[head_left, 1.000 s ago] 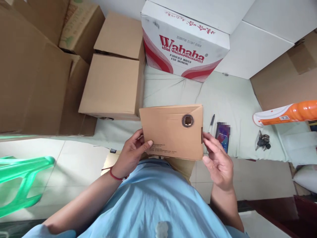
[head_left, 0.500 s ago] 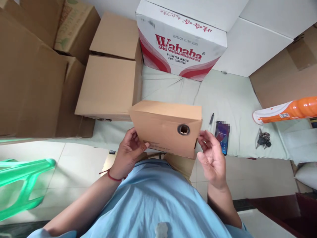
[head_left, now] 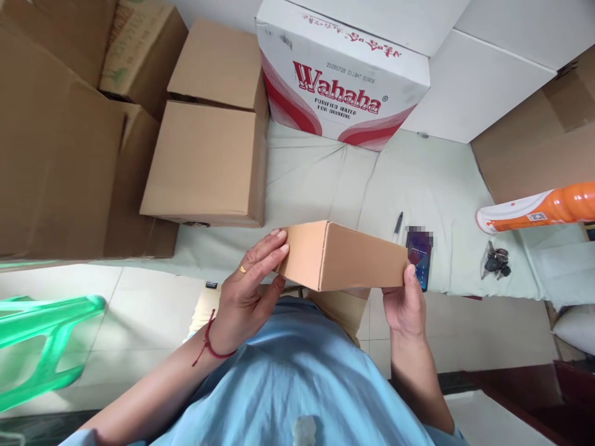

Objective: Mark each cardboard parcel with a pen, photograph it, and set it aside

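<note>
A brown cardboard box (head_left: 362, 257) is held in the air before my body, tilted so that one edge points toward me and two plain faces show. My left hand (head_left: 253, 288) grips its left end, fingers over the outer face and thumb below. On the right end, my right hand (head_left: 406, 300) has its thumb on the near face, and its other fingers are hidden behind or under the box. The face with the round hole is out of sight now. Just beyond the box's right end lie a phone (head_left: 419, 263) and a pen (head_left: 398, 226).
Large cardboard boxes (head_left: 199, 161) stand at the left. A white and red Wahaha carton (head_left: 344, 93) is at the back. Keys (head_left: 496, 260) and an orange bottle (head_left: 539, 207) lie on the right of the pale cloth (head_left: 307, 179). A green plastic stool (head_left: 56, 341) is at lower left.
The box has been turned and lowered; its holed face no longer shows. My right hand, apart with loose fingers before, has closed on the right end. My left hand has shifted its hold.
</note>
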{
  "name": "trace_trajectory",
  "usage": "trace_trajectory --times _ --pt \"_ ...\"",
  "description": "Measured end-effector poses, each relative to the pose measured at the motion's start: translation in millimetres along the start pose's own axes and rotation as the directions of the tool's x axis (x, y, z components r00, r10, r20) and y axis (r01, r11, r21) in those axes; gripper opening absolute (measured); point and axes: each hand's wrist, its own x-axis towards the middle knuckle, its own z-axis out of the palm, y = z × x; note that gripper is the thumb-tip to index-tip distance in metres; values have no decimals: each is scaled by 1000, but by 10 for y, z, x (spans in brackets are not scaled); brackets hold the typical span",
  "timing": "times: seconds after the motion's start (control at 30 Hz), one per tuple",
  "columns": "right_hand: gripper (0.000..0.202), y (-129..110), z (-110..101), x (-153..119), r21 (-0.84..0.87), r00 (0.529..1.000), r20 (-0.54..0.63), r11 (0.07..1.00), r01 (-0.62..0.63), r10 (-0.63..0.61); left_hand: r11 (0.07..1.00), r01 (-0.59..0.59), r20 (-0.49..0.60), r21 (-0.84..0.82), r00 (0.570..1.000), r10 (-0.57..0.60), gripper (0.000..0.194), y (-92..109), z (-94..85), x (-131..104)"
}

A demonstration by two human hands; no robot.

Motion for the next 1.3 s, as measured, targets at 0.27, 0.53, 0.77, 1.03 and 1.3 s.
trace_trajectory --times 0.27,0.53,0.77,1.03,1.3 --pt "53 -37 -106 -30 -67 999 38 997 28 -26 991 91 -91 95 992 -82 52 1 -5 -11" --pt "44 92 -155 -41 -79 965 162 972 220 -206 760 472 154 -447 877 -455 60 -94 7 -78" --pt "58 78 -72 -69 -31 941 264 973 228 -213 644 623 72 -444 741 -668 60 -190 72 -69" --pt "44 -73 -92 -143 -214 873 389 892 397 -295 509 676 122 -533 656 -744 63 -118 81 -18" --pt "65 -351 154 -280 -271 601 655 599 753 -459 416 704 141 -575 586 -798 48 -184 71 -8"
